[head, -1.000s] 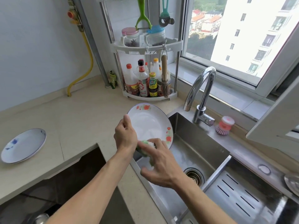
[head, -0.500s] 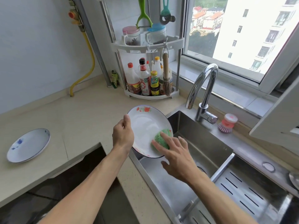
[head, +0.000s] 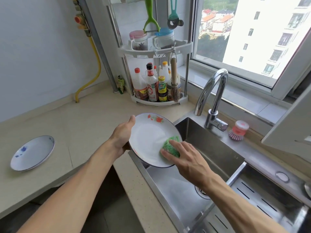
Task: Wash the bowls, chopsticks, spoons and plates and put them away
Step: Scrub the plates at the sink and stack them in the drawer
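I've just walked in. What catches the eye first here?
The flowered plate, tilted over the sink: the left hand grips its rim while the right hand presses a green sponge on its face. A blue-patterned plate lies on the counter at far left.

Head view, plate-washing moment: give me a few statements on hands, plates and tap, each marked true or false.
1. The left hand grips the white flower-patterned plate by its rim. True.
2. The right hand presses a green scouring sponge against that plate. True.
3. Water runs from the chrome curved tap. False: no stream shows.
4. The white blue-patterned plate lies in the steel sink. False: it lies on the beige counter.
5. The pink dish brush is in the right hand. False: it stands beside the tap.
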A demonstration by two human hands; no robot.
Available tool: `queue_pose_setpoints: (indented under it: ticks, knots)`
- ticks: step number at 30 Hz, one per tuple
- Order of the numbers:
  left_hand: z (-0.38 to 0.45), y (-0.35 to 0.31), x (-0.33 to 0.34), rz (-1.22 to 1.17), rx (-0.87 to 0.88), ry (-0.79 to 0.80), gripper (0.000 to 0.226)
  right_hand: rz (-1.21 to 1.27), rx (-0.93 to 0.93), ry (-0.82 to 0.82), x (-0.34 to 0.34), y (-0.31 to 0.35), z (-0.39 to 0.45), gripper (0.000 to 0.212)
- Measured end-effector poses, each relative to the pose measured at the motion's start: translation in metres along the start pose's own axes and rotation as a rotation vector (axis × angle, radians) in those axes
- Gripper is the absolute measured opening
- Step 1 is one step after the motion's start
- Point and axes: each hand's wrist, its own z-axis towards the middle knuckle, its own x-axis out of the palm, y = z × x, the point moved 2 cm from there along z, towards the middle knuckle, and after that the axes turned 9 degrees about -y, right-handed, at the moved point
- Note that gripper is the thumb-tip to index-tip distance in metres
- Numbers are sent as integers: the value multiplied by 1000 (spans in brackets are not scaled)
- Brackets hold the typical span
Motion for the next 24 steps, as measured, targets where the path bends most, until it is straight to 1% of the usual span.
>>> queue_pose_setpoints:
  ticks: [1,3,6,7,9,10,11,12,14,15,16,17,18,19,20,22,24]
  knots:
    - [1,1,-1,-45,-31,-5,41,-18,-3,-8,0,2,1,52]
    - [-2,8,-1,-157,-29,-33,30,-52,3,-34,-1,6,6,50]
    - [-17,28,20,-341,43,-67,48,-103,70,-79,-1,16,19,44]
    - [-24,33,31,-411,72,-106,50,-100,121,-85,-1,22,26,43]
    - [-33,35,43,-488,146,-269,54,-51,225,-81,-2,38,38,42]
    - [-33,32,42,-494,165,-337,55,2,271,-49,-4,46,41,40]
    - [-31,29,41,-476,180,-366,54,81,305,16,-7,53,42,38]
    - [-31,26,37,-430,204,-366,52,168,338,121,-9,57,41,40]
    - [-29,22,31,-309,281,-324,47,291,415,346,-12,53,36,66]
    - [-29,20,28,-268,300,-303,46,300,447,396,-10,44,35,77]
    - [-29,19,26,-249,305,-279,44,285,494,398,-8,33,38,82]
    - [-29,19,27,-234,300,-250,43,269,565,378,-5,22,42,81]
    - [-30,19,28,-214,294,-235,42,266,627,385,-3,15,47,77]
    - [-31,19,30,-193,301,-236,42,300,648,403,-2,17,51,70]
    - [-31,20,30,-165,309,-250,43,358,628,419,-4,25,54,63]
    - [-27,19,28,-151,306,-298,41,462,510,448,-11,51,51,56]
    - [-23,21,22,-141,293,-290,38,481,391,465,-14,59,45,53]
